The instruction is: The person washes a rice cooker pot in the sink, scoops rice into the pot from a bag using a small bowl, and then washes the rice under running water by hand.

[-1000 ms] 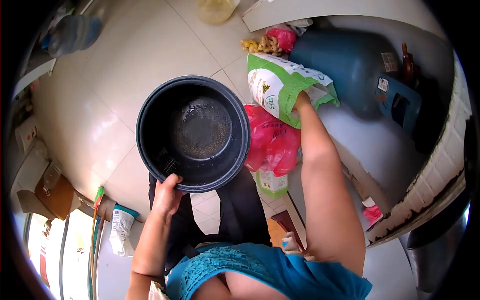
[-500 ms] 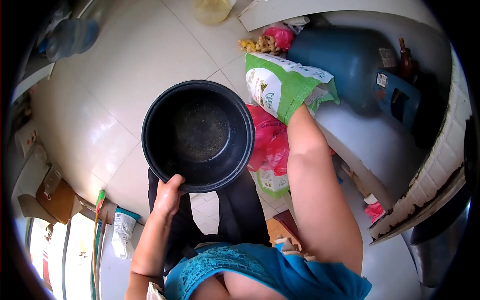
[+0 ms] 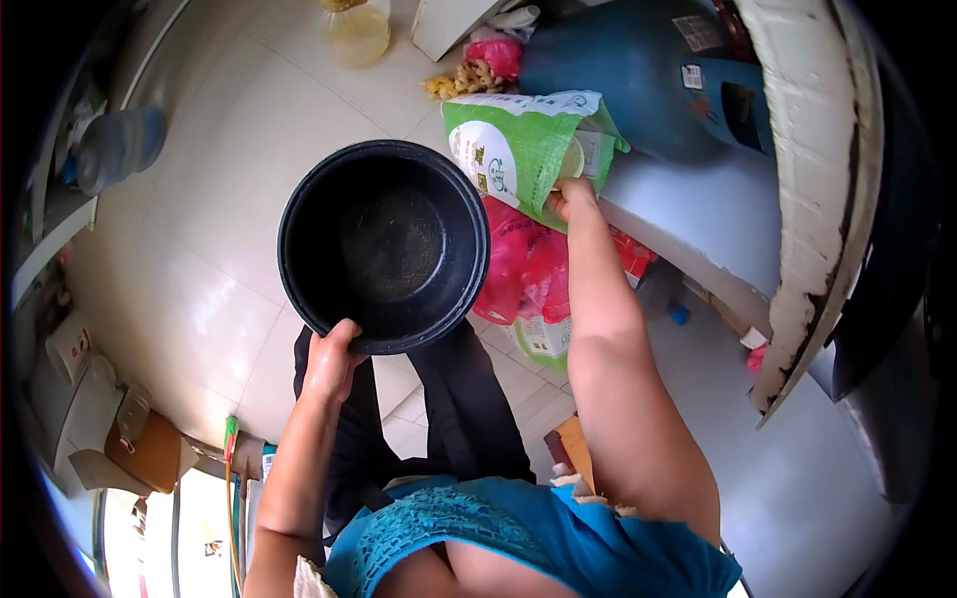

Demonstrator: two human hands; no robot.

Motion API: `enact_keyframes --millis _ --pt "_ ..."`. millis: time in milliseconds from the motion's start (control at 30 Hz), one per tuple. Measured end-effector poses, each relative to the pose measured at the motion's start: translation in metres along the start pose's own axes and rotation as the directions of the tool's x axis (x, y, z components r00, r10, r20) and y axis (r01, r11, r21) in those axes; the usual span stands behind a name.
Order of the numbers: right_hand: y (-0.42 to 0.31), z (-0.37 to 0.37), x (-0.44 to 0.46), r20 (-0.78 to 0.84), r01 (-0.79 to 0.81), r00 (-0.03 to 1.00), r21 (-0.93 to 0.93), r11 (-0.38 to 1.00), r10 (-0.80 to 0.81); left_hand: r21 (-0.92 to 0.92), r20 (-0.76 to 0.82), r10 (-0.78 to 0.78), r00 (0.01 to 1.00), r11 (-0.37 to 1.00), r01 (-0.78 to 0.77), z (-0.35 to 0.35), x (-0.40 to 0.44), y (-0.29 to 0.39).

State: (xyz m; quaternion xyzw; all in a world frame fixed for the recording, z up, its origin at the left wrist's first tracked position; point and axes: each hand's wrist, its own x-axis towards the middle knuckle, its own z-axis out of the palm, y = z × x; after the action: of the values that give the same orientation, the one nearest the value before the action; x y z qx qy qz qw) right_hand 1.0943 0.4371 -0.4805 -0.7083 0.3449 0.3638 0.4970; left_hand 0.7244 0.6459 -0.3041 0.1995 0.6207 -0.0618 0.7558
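My left hand [image 3: 334, 361] is closed on the near rim of a round black inner pot [image 3: 384, 244], thumb over the edge. The pot is tilted toward me, and a few light specks show on its bottom. At the mouth of a green and white printed bag [image 3: 518, 145], my right hand [image 3: 574, 197] has its fingers closed round a pale, round-rimmed cup [image 3: 571, 159], partly hidden by the bag. Beneath that bag lies a red plastic bag [image 3: 523, 264], with another green and white bag [image 3: 543, 341] below it.
A blue gas cylinder [image 3: 628, 75] lies beyond the bag, beside ginger roots [image 3: 474, 80]. At right, a chipped white panel edge [image 3: 807, 199] juts in. A jug of yellowish liquid [image 3: 359, 35] stands on the tiled floor [image 3: 199, 229]. Clear plastic bottles [image 3: 120, 149] are at left.
My right hand has come back from inside the green and white bag to its mouth, where the pale cup now shows. The black pot remains in my left hand. The view has shifted.
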Motion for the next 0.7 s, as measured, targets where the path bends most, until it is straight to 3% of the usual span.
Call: enact_keyframes --millis 300,400,500,700 --pt "-0.009 -0.019 -0.044 0.208 0.021 0.975 0.244 0.97 -0.074 0.104 0.016 -0.035 0.999 0.994 0.033 0.011 0.007 0.015" --pt "-0.014 -0.025 -0.052 0.219 0.055 0.969 0.245 0.968 -0.111 0.137 0.023 -0.002 1.0 0.991 -0.001 0.008 0.02 0.012" --pt "-0.022 -0.03 -0.058 0.208 -0.023 0.978 0.214 0.977 -0.022 0.198 0.065 0.02 0.998 0.98 -0.033 0.011 0.03 0.016" --pt "-0.043 -0.038 -0.103 0.246 0.094 0.961 0.153 0.984 -0.13 0.269 -0.05 0.059 0.997 0.962 -0.044 0.052 0.021 0.036"
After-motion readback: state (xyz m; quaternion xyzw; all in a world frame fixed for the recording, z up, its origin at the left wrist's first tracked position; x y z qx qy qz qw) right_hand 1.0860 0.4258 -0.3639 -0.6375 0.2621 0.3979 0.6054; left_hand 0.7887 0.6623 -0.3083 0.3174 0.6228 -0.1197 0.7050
